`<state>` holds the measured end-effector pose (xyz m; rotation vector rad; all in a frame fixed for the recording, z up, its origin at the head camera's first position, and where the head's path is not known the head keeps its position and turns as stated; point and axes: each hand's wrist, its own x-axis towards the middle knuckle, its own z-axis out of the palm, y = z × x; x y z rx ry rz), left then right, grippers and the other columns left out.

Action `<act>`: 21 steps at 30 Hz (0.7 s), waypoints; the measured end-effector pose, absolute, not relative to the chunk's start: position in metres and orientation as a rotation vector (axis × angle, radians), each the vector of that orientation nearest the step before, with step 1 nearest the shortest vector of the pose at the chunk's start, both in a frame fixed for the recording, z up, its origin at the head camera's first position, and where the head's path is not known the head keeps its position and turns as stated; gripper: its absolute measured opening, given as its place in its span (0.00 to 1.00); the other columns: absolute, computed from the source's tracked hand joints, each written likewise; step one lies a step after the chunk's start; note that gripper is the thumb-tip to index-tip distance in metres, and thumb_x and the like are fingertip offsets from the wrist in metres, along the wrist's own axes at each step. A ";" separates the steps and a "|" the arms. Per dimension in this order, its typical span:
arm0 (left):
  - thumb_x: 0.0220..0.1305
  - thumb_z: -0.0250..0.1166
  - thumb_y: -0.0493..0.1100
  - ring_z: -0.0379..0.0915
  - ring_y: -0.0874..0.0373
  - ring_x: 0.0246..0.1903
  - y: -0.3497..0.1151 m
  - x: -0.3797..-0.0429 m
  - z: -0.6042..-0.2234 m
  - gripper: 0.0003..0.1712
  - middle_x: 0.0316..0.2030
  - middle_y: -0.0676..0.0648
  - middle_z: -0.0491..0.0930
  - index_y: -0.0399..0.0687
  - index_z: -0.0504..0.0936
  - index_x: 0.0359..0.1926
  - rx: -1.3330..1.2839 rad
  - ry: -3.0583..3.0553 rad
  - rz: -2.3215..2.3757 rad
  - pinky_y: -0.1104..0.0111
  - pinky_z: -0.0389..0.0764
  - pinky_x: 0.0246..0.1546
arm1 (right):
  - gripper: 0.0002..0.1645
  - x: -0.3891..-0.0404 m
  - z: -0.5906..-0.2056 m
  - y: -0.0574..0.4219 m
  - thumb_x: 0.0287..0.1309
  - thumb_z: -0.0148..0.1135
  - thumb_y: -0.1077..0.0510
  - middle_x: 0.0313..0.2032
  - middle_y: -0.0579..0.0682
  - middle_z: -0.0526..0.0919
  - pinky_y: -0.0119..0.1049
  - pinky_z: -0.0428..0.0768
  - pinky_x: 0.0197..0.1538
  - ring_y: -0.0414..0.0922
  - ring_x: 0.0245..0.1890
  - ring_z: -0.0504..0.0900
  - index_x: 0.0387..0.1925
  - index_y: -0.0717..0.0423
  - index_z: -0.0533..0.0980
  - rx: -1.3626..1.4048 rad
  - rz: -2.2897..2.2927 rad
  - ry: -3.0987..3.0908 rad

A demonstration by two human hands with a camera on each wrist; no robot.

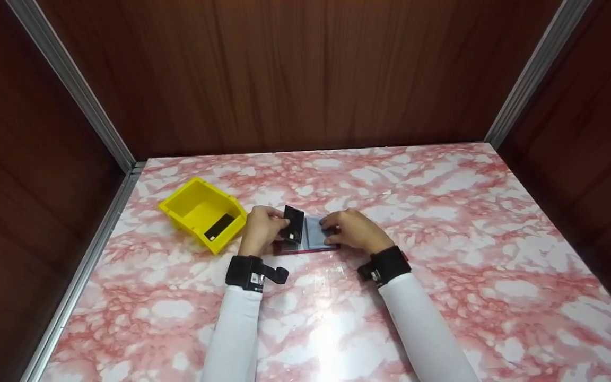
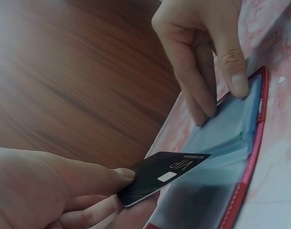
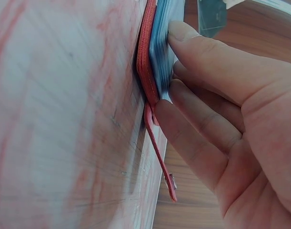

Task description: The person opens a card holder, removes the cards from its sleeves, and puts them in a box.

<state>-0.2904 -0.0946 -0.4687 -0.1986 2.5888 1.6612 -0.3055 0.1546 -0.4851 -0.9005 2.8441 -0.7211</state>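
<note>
My left hand pinches a black card between thumb and fingers. White "VIP" lettering and a pale chip show on the card in the left wrist view. Beneath it a red-edged card holder lies spread out on the table, with clear bluish sleeves. A dark card shape shows through the near sleeve. My right hand holds the holder's other side, its thumb on the sleeves and its fingers at the edge. In the right wrist view, the stacked sleeves and a red strap with a snap stand out.
To the left of my left hand stands a yellow bin, with another black card inside it. The marbled red and white table is bounded by dark wood panels at the back and sides.
</note>
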 end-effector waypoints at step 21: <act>0.70 0.70 0.37 0.88 0.41 0.50 -0.150 -0.278 -0.420 0.13 0.47 0.39 0.93 0.45 0.94 0.52 -0.133 3.112 1.160 0.50 0.84 0.56 | 0.23 -0.303 -0.484 0.155 0.63 0.79 0.55 0.62 0.55 0.90 0.50 0.85 0.68 0.53 0.64 0.88 0.58 0.56 0.88 -0.869 -0.754 2.822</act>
